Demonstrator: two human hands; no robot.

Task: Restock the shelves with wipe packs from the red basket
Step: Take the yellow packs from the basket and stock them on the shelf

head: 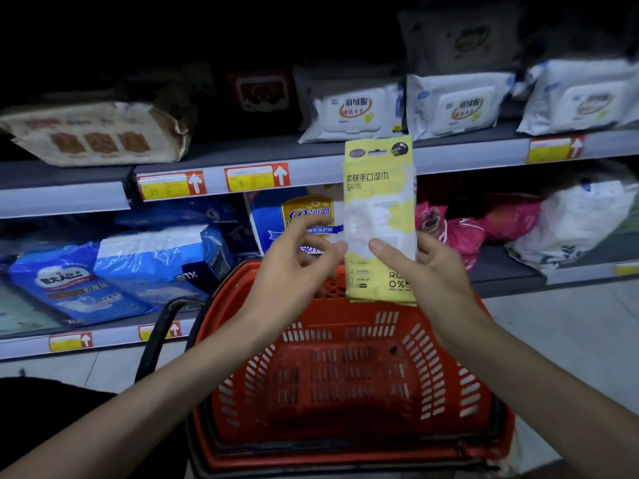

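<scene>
Grey metal shelving (311, 157) fills the view behind and above the red slotted plastic basket (311, 335), with white lidded wipe packs (349, 112) lined up on the board high above it. The basket sits low, mouth up, in easy reach of both arms. Just above its far rim stands the yellow-and-white flat plastic wipe pack (380, 209), held in the air in front of the shelf edge; lifted clear, I'd say, to be checked before shelving. Its long axis runs vertical: hang-tab end up towards the shelves, bottom seam down at the basket, printed face to the camera. The right hand (435, 267) grips its lower half, thumb across the front, fingers behind. The left hand (294, 257), fingers curled, pinches the left edge, steadying it.
</scene>
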